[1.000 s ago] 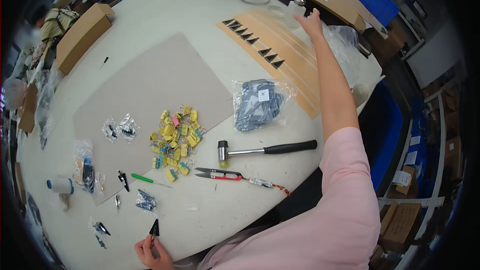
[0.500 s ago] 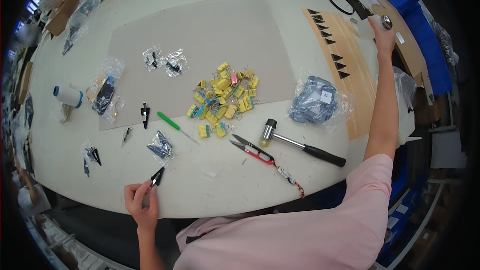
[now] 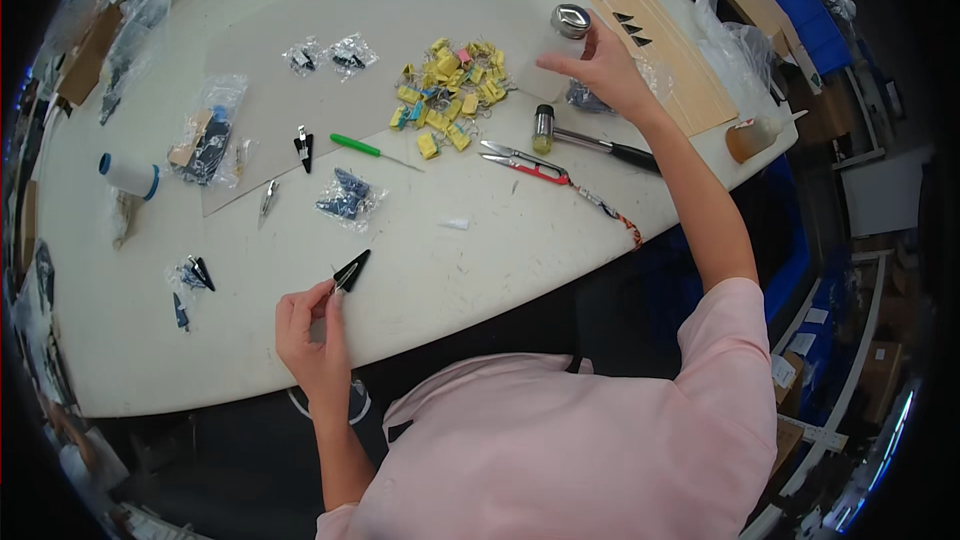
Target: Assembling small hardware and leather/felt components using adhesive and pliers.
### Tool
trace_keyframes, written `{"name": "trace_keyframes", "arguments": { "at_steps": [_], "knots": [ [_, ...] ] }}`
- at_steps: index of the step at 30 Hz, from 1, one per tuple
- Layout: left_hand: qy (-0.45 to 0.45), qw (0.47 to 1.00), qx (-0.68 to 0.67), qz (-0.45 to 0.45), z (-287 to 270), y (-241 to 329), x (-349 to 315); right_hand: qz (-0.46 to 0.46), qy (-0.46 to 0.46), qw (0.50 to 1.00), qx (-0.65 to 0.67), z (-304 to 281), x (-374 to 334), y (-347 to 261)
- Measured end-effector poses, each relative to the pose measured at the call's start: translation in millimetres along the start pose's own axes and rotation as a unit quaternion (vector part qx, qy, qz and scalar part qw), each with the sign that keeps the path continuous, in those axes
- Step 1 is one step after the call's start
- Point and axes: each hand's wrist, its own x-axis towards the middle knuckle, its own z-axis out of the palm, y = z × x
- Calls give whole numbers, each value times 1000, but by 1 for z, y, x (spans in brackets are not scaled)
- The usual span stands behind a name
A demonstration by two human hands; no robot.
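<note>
Near the front table edge, my left hand (image 3: pixel 312 338) pinches a black triangular hair clip (image 3: pixel 352 268) between thumb and fingertips. My right hand (image 3: pixel 612 68) is raised over the right side of the table, wrapped round a clear jar with a shiny metal lid (image 3: pixel 571 21). Its see-through body is partly hidden by the fingers. Beneath that hand, a plastic bag of blue-grey pieces (image 3: pixel 585 97) is mostly covered. A small bag of dark blue clips (image 3: pixel 347 196) lies beyond the left hand, beside another black clip (image 3: pixel 304 150).
Yellow binder clips (image 3: pixel 440 100) are heaped mid-table. A green-handled awl (image 3: pixel 355 145), red thread snips (image 3: pixel 540 168) and a black-handled mallet (image 3: pixel 600 144) lie around them. A tan board (image 3: pixel 690 105) carries black triangles. At left stands a white thread spool (image 3: pixel 130 178); at right, an amber bottle (image 3: pixel 745 142).
My right hand has brought the lidded jar from the far right corner leftward and nearer, over the bag. My left hand still holds the hair clip. The whole view has shifted.
</note>
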Motion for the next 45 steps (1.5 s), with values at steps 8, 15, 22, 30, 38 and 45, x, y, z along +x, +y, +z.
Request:
{"name": "trace_keyframes", "arguments": {
  "at_steps": [8,15,22,30,38,45],
  "knots": [
    [-3,1000,7,3,2,-6,3,108,-66,980,-151,-11,-15,-42],
    [-8,999,42,19,0,-9,-5,69,121,989,40,-82,-37,26],
    [-18,995,83,48,2,-4,-3,185,330,877,-297,-208,-16,116],
    [-26,991,127,46,6,-3,6,281,160,755,-570,-206,21,237],
    [26,999,28,-33,-3,-8,-9,213,233,813,-490,-205,25,206],
    [160,983,-56,-67,-24,-9,-1,224,163,777,-566,-208,15,242]
  ]
}}
